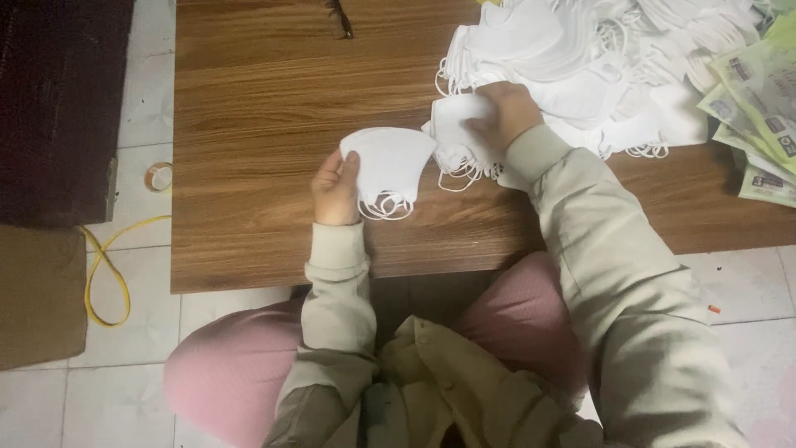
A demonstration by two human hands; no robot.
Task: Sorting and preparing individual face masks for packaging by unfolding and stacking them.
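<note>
My left hand [335, 189] pinches a folded white face mask [390, 163] by its left edge, just above the wooden table [265, 124]; its ear loops hang below it. My right hand [507, 112] rests fingers-down on a small stack of white masks [454, 131] at the near edge of a big heap of masks [580, 58]. The two hands are about a hand's width apart.
Greenish printed packets [763, 108] lie fanned at the table's right edge. A dark small object [340, 21] sits at the table's far side. On the tiled floor to the left are a tape roll [158, 176], a yellow cord [108, 265] and a brown box [41, 299].
</note>
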